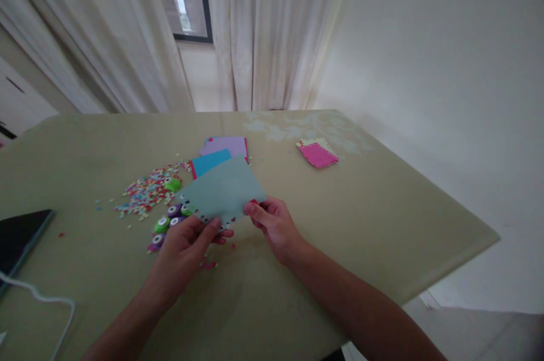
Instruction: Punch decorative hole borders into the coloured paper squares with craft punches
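rm R of grey card (227, 184) | L blkd: punches (162, 225), confetti (147, 192) | beneath unclear

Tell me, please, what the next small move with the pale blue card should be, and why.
I'd probably have the left hand and right hand turn the pale blue card so its far edge comes nearest: punched holes run along the near edge, while the far edge looks plain. The pink card at the right has holes along its edges.
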Available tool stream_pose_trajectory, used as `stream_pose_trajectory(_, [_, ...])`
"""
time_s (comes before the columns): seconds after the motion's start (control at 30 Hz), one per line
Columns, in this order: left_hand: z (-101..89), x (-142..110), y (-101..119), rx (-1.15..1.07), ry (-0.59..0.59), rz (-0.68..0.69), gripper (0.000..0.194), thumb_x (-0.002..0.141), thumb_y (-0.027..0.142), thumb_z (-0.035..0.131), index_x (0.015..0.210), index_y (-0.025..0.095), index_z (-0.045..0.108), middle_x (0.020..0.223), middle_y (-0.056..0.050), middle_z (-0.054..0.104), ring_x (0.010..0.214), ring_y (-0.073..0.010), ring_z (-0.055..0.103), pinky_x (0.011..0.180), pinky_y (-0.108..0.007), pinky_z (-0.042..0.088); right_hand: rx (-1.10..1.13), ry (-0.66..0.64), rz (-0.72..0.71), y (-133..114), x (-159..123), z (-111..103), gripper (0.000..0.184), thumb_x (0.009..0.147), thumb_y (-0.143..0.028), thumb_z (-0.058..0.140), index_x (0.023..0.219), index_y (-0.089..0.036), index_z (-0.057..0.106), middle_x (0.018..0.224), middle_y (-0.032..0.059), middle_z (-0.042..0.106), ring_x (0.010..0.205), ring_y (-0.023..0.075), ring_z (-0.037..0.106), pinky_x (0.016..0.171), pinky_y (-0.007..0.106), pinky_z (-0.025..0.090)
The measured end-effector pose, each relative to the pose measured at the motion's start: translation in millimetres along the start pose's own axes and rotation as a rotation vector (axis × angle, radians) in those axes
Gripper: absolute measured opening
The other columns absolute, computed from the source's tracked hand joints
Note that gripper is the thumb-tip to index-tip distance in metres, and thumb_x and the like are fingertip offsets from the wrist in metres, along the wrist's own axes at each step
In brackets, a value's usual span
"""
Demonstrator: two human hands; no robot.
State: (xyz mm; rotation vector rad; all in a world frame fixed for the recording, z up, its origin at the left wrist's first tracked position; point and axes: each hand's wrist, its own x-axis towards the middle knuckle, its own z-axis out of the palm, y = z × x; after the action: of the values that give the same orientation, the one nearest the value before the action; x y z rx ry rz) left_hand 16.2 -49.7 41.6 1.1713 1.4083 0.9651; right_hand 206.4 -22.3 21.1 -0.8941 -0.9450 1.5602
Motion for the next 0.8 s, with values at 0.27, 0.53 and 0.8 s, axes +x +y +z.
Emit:
stream_pose_trajectory(0.27, [-1.2, 1, 5, -0.081, 0.103, 0.058, 0.046, 0.072, 0.065, 0.084, 0.080, 0.020, 0.075, 0.076, -0.007, 0.083, 0.072, -0.0256, 0.078, 0.069, -0.034, 0.062, 0.001, -0.053, 0.043, 2, 4, -3, 0.041, 0.066, -0.047, 0.097, 0.084, -0.020, 0.072, 0.075, -0.0019, 0.065, 0.065, 0.0117, 0.050, 0.062, 0.027, 0.035])
stream_pose_trajectory(0.53, [-13.9, 9, -7, -0.198, 0.224, 0.061, 0.042, 0.081, 0.057, 0.085, 0.092, 0.018, 0.075, 0.078, -0.004, 0.082, 0.067, -0.0180, 0.074, 0.063, -0.026, 0.059, -0.428, 0.013, -0.125, -2, 15, -23, 0.030, 0.080, -0.042, 0.086, 0.093, -0.019, 0.072, 0.084, 0.0028, 0.072, 0.072, 0.0159, 0.061, 0.067, 0.029, 0.045])
stream_pose_trajectory(0.8, [-21.9, 20, -11, -0.367, 0.319, 0.160, 0.034, 0.079, 0.048, 0.087, 0.091, 0.020, 0.071, 0.074, 0.000, 0.079, 0.064, -0.0177, 0.074, 0.060, -0.024, 0.058, -1.202, 0.291, -0.392, -12, 48, -69, 0.014, 0.092, -0.023, 0.072, 0.102, -0.016, 0.079, 0.103, 0.0107, 0.068, 0.086, 0.0215, 0.066, 0.088, 0.038, 0.053])
